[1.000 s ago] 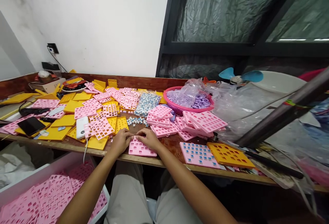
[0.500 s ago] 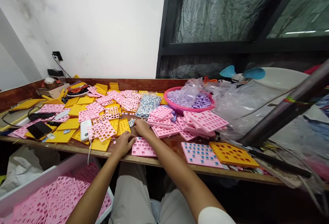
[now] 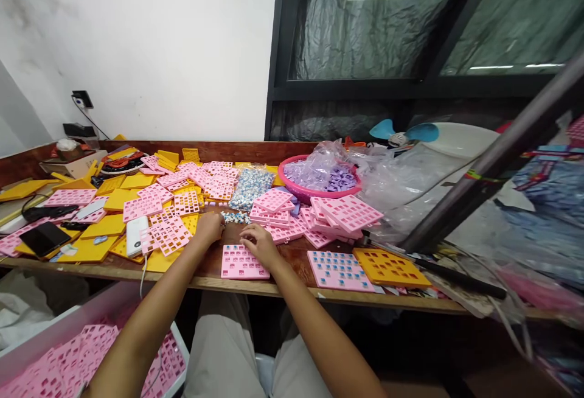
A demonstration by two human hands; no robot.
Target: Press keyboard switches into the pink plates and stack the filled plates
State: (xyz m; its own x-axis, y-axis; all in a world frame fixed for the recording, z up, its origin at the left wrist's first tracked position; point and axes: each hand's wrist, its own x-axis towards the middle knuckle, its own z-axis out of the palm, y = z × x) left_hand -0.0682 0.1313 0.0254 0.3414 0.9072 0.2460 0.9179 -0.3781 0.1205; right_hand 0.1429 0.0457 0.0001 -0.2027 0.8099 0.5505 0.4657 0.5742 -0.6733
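A pink plate with square holes [image 3: 244, 263] lies at the front edge of the wooden bench [image 3: 292, 252], straight ahead of me. My right hand [image 3: 258, 244] rests at the plate's far edge, its fingers curled together in a pinch; what they hold is too small to see. My left hand [image 3: 208, 227] is left of that and further back, with fingers bent at a small heap of blue-white pieces [image 3: 236, 218]. A clear bag of the same pieces [image 3: 250, 184] lies behind the heap.
A pink plate filled with blue pieces [image 3: 338, 269] and a yellow plate [image 3: 390, 267] lie to the right. Stacks of pink plates [image 3: 347, 212], a pink basket [image 3: 319, 190], a white power bank [image 3: 134, 233] and a phone [image 3: 43, 238] crowd the bench. A bin of pink plates [image 3: 68, 361] stands below left.
My right hand came back from the heap of small pieces to the pink plate's far edge. My left hand left the plate's corner and reached back to the heap. The view shifted right.
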